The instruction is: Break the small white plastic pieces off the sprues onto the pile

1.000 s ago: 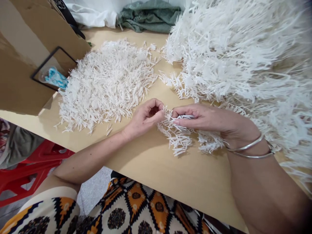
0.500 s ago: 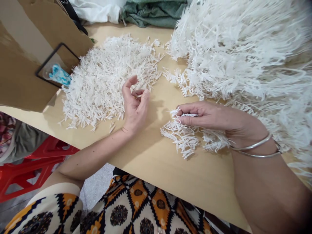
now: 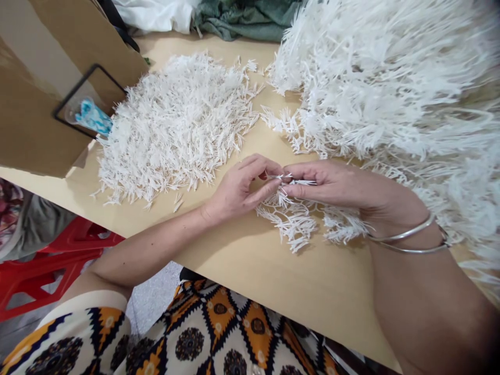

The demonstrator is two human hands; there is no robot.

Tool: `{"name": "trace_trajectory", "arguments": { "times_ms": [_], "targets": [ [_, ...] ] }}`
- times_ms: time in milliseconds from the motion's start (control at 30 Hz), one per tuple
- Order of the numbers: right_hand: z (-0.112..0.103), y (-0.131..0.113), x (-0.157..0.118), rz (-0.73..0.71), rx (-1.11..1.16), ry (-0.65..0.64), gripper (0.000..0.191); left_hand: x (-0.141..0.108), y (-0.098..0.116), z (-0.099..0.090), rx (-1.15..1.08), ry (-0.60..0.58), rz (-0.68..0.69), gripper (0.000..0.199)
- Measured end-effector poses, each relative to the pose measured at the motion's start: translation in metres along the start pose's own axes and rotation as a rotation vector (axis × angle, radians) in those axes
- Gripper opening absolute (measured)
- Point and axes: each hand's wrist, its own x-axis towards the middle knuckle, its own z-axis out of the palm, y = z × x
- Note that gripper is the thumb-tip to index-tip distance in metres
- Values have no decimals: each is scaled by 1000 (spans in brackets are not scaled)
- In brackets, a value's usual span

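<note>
My right hand [image 3: 332,182] is closed on a string of white plastic sprigs [image 3: 295,226], pinching it between thumb and fingers; part of the string hangs below onto the table. Coming in from the left, my left hand [image 3: 246,185] pinches the sprig tips right beside the right fingertips. To the left lies a pile of loose white sprigs [image 3: 179,125]. At the right a much larger heap of long white sprig strands [image 3: 383,83] rises behind my right hand. The exact grip point is partly hidden by the fingers.
A cardboard box [image 3: 35,94] stands at the far left, with a black wire frame [image 3: 78,88] and a clear cup with blue-and-white contents [image 3: 94,117] beside it. Green cloth [image 3: 246,18] and white cloth [image 3: 156,15] lie at the back. A red stool [image 3: 50,271] is below the table [image 3: 250,265].
My left hand has moved right and down from beside the loose pile, and its fingers have closed on the sprigs at my right fingertips. My right hand stays nearly still.
</note>
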Motion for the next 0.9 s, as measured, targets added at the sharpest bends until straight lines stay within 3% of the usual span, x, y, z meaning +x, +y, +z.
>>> {"name": "trace_trajectory", "arguments": {
  "times_ms": [133,433,533,733,900],
  "targets": [
    [-3,3,2,42,-21,-54,39,-1,-4,1,-121,75,-117,16],
    [-5,7,5,-54,-85,-47,34,-1,0,12,-284,204,-354,26],
    [-1,6,9,-45,-94,6,36,-1,0,14,-341,272,-437,28],
    [8,-1,13,-30,-14,95,32,0,1,13,-524,262,-541,33],
    [21,-8,17,62,75,287,34,2,2,12,-563,260,-559,34]
  ]
}}
